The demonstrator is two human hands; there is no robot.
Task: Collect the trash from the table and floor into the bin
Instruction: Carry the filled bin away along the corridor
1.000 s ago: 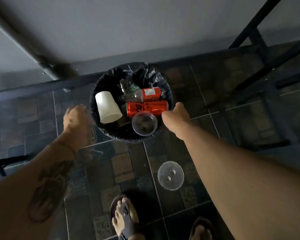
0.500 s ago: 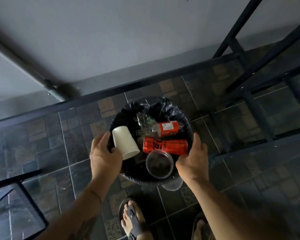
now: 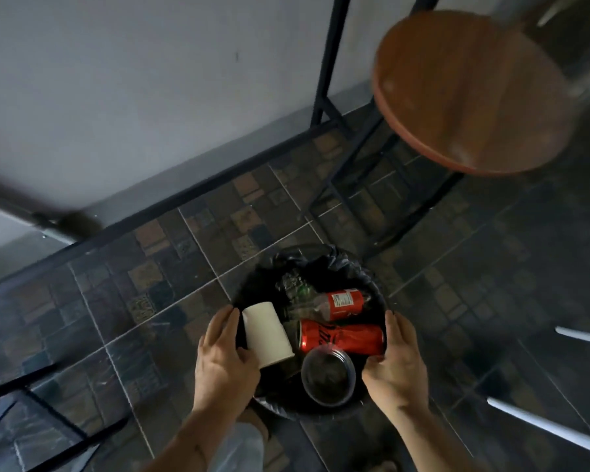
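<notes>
A round bin (image 3: 324, 258) lined with a black bag is held above the tiled floor. My left hand (image 3: 223, 359) grips its left rim and my right hand (image 3: 397, 364) grips its right rim. Inside lie a white paper cup (image 3: 268, 333), a red soda can (image 3: 343, 337), a clear bottle with a red label (image 3: 334, 303) and a clear plastic cup (image 3: 327, 376). Crumpled clear plastic (image 3: 292, 284) sits at the back of the bin.
A round brown stool seat (image 3: 474, 93) is at the upper right on black metal legs (image 3: 327, 59). A grey wall runs along the back. A black frame (image 3: 31, 407) is at the lower left; white bars (image 3: 545, 427) at the lower right.
The bin has risen with both hands on its rim. The view swung up and right, so the stool came into sight. The clear lid and my feet are out of sight.
</notes>
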